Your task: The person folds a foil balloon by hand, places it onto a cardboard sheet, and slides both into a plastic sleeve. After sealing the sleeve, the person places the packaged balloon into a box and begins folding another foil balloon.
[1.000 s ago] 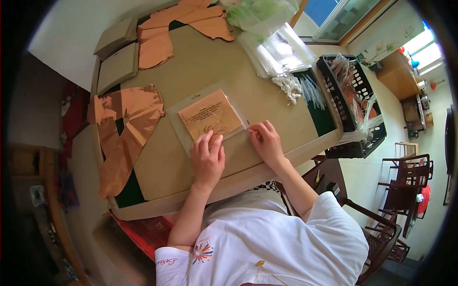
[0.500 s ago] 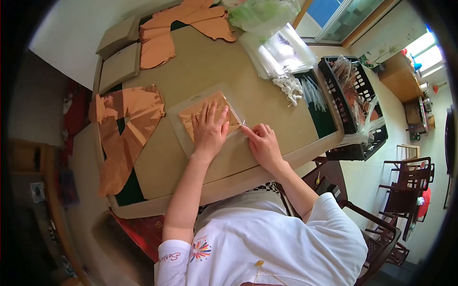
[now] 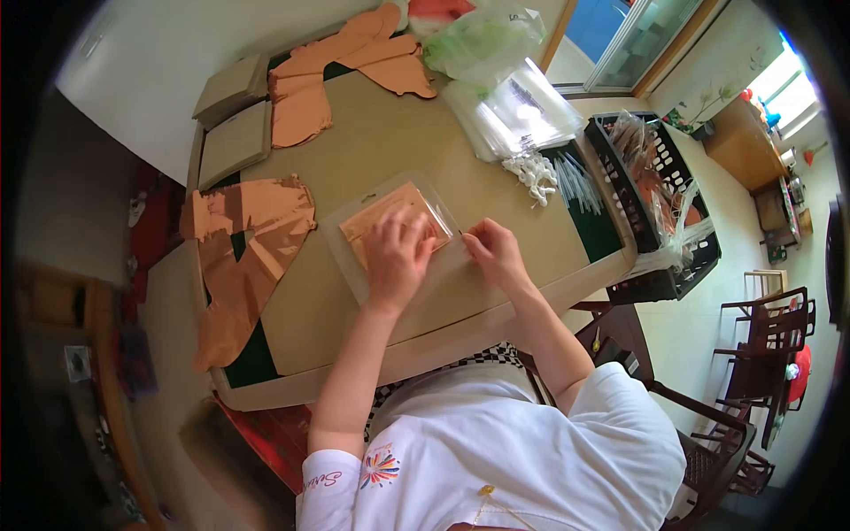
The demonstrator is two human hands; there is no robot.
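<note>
A folded copper-coloured sheet lies flat inside a clear plastic bag with a hang hole on the brown tabletop. My left hand rests over the sheet, its fingers apart, slightly curled and a little blurred. At the bag's right edge, my right hand has thumb and forefinger pinched together. Whatever is between those fingertips is too small to make out. To the left lies a large crinkled copper-coloured foil piece.
More copper-coloured foil lies at the back, beside brown flat stacks. Clear bags, white cords and thin clear sticks lie at the right. A black crate stands beyond the table's right edge.
My right hand has drawn slightly away from the bag's corner, its pointing forefinger now pinched to the thumb. My left hand's fingers have curled a little on the sheet. The view has shifted slightly.
</note>
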